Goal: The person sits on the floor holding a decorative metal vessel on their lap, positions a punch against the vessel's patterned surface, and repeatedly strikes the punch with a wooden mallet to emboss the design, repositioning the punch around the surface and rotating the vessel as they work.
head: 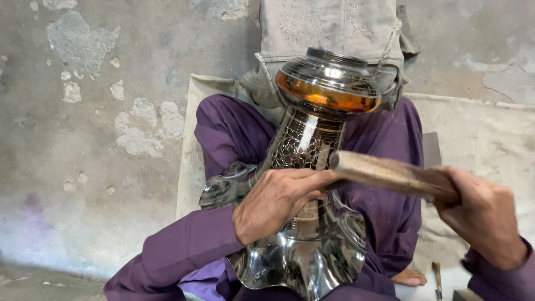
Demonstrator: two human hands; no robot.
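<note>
The landmark here is the large polished metal vessel (312, 184), lying tilted across the lap of the seated person. Its flared, scalloped mouth points toward the camera and its rounded, amber-tinted end rests away, against a pale cloth bundle (334, 28) by the wall. Laid this way, its narrow, patterned neck faces up within easy reach, and the legs in purple trousers (223, 134) cradle it on either side so it likely cannot roll.

Beneath the vessel and the person lies a pale mat (479, 139), spread over the rough concrete floor (83, 139), which reaches out to the left of the vessel.

The left hand (276, 200) lies over the vessel's neck, fingers curled and pinched together as if around a slim tool set against the engraved metal; the tool itself is hidden by the fingers, so I cannot tell what it is. The right hand (485, 214), to the right of the vessel, is wrapped tight round a wooden mallet (390, 175), whose head is level with the left fingers, just above the neck.

A small wood-handled tool (437, 278) lies on the mat to the lower right of the vessel's mouth, beside a bare foot (409, 277).
</note>
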